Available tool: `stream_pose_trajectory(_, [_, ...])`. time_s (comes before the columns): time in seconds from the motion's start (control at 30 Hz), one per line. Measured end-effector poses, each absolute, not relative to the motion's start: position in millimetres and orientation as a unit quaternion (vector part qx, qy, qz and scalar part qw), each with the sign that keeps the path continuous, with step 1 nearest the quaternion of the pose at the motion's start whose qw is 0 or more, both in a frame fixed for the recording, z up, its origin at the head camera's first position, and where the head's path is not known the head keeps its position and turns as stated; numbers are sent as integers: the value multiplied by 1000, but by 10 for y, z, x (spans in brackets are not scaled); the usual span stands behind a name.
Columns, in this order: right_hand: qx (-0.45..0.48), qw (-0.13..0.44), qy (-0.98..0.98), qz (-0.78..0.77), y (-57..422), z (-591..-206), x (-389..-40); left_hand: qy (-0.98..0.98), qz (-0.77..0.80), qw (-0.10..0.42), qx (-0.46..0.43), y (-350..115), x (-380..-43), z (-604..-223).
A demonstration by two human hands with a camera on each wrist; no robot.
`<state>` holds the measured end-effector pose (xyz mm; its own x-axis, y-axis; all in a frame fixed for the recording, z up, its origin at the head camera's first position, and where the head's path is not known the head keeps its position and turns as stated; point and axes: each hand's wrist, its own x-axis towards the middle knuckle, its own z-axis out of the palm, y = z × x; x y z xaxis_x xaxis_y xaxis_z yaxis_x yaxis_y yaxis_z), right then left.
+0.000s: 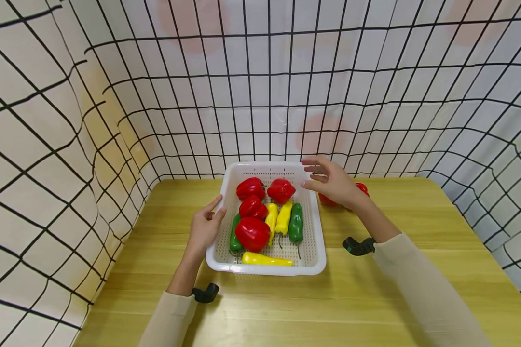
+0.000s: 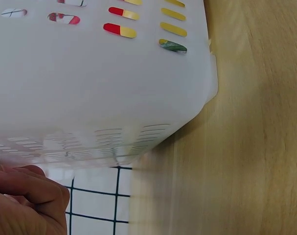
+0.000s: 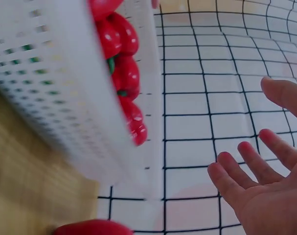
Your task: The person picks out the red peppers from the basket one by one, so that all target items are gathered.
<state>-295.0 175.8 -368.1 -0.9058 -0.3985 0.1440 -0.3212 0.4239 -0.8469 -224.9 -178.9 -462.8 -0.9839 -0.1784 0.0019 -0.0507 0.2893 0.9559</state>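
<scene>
A white perforated plastic basket (image 1: 266,271) stands on the wooden table, holding several red bell peppers (image 1: 253,234), three long yellow peppers (image 1: 267,260) and two green ones (image 1: 295,224). My left hand (image 1: 204,229) grips its left rim, thumb at the edge and fingers bent against the outer wall, as the left wrist view also shows at the hand (image 2: 31,200). At the far right corner, my right hand (image 1: 332,183) hovers by the rim with fingers spread and nothing in them; the right wrist view shows its open palm (image 3: 275,200) apart from the basket wall (image 3: 89,88).
Partly hidden behind my right hand, another red pepper (image 1: 328,200) lies on the table (image 1: 417,226) to the right of the basket. A white cloth with a black grid (image 1: 278,96) rises behind the table and along both sides.
</scene>
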Motion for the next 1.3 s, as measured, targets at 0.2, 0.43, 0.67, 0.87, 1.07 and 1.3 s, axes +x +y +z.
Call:
stream_pose_trajectory(0.2, [-228, 43, 837, -495, 1532, -3590, -3080, -802, -590, 54, 75, -1810, -2243, -4631])
stream_pose_trajectory(0.43, [-224, 59, 824, -517, 1246, -3658, -3234, -801, -591, 54, 78, -1817, -2234, -4622])
stream_pose_trajectory(0.67, [-206, 75, 823, -524, 1062, -3844, -3407, -805, -586, 53, 77, -1813, -2251, -4639])
stream_pose_trajectory(0.87, [-191, 83, 845, -493, 1003, -3983, -3493, -804, -587, 57, 77, -1797, -2262, -4644])
stream_pose_trajectory(1.07, [-167, 110, 867, -456, 1002, -4127, -3556, -799, -593, 57, 73, -1801, -2268, -4650])
stream_pose_trajectory(1.3, [-160, 111, 889, -414, 988, -4281, -3598, -800, -592, 60, 78, -1794, -2269, -4649])
